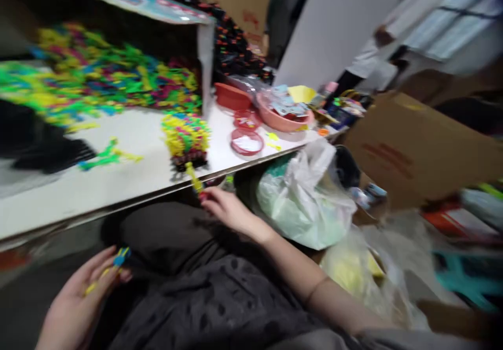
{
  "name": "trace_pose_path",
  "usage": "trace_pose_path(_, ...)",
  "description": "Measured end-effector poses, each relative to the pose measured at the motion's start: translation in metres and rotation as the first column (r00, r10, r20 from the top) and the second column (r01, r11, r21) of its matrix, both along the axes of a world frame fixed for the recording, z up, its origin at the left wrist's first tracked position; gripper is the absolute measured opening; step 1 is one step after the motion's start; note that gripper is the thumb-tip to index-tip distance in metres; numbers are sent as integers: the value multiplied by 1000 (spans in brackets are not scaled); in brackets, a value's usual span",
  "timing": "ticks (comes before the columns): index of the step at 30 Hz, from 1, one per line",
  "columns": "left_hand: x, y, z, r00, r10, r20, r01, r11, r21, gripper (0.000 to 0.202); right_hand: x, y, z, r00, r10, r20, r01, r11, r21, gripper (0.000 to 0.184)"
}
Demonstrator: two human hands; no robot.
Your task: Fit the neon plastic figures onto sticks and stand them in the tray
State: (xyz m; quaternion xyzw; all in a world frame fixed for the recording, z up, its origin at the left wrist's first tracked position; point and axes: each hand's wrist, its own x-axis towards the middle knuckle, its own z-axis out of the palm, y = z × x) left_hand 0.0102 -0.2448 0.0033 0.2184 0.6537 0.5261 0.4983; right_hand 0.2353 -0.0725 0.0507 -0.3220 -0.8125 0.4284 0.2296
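My left hand (84, 292) is over my lap at the lower left. Its fingers are closed on a small blue and yellow plastic piece (121, 256). At the table's front edge, my right hand (226, 208) pinches a slim yellow plastic piece (193, 177) with a reddish end. The tip of that piece is just in front of a neat stack of colourful pieces (186, 135) with dark ends; I cannot tell whether they touch. Several loose green, yellow and blue pieces (110, 153) lie to the left on the white table (129, 185). Blur hides their exact kind.
A big heap of colourful pieces (133, 77) spills from an open box (205, 67). Black mesh (43, 140) lies at the left. Red dishes (247, 144) and a pink basin (281, 122) stand farther right. Plastic bags (306, 203) and a cardboard box (424, 151) fill the right side.
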Motion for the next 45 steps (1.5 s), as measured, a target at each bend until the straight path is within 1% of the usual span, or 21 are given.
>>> trace_pose_path(1,-8,-6,-6,994,98,46,-98,995,-6,37,-4,6,-6,998,-50,-45,47,997,-59,21)
trace_pose_path(3,-20,-16,-21,957,231,176,-232,973,-14,40,-13,18,-18,981,-142,-133,120,980,-158,23)
trace_pose_path(5,-28,-23,-37,908,317,275,-328,945,-5,44,-24,30,-30,951,-220,-215,171,959,-225,25)
trace_pose_path(8,-34,-29,-55,855,397,333,-427,904,20,54,-40,44,-41,892,-318,-321,221,926,-305,28)
trace_pose_path(11,-38,-30,-62,845,373,382,-417,908,36,58,-55,55,-45,839,-393,-377,280,905,-320,25)
trace_pose_path(15,-42,-28,-63,833,334,440,-403,913,69,61,-69,65,-48,796,-447,-409,347,890,-296,23)
trace_pose_path(20,-46,-29,-67,820,319,475,-403,911,84,64,-72,71,-55,740,-516,-432,419,855,-305,30)
trace_pose_path(25,-48,-31,-73,815,308,490,-402,911,96,63,-72,75,-56,728,-554,-404,480,833,-276,28)
trace_pose_path(27,-47,-31,-73,823,300,482,-396,912,108,61,-74,76,-55,722,-579,-379,534,814,-227,27)
trace_pose_path(29,-46,-30,-73,830,295,473,-395,910,125,61,-77,77,-53,709,-611,-352,618,779,-109,26)
trace_pose_path(32,-45,-30,-74,836,292,465,-395,908,138,59,-81,80,-53,692,-646,-323,708,695,125,21)
trace_pose_path(34,-45,-31,-75,836,288,467,-392,909,140,57,-84,81,-53,681,-669,-298,731,642,232,20)
trace_pose_path(36,-45,-31,-76,834,283,474,-390,910,144,57,-86,81,-56,663,-698,-271,748,598,290,22)
trace_pose_path(39,-46,-32,-78,828,271,492,-386,911,148,57,-90,80,-60,631,-731,-262,770,546,331,25)
trace_pose_path(42,-47,-31,-78,825,259,503,-381,912,155,57,-93,78,-65,602,-750,-273,785,494,375,25)
trace_pose_path(45,-47,-29,-78,827,246,506,-375,911,171,55,-97,77,-69,567,-764,-308,800,423,425,24)
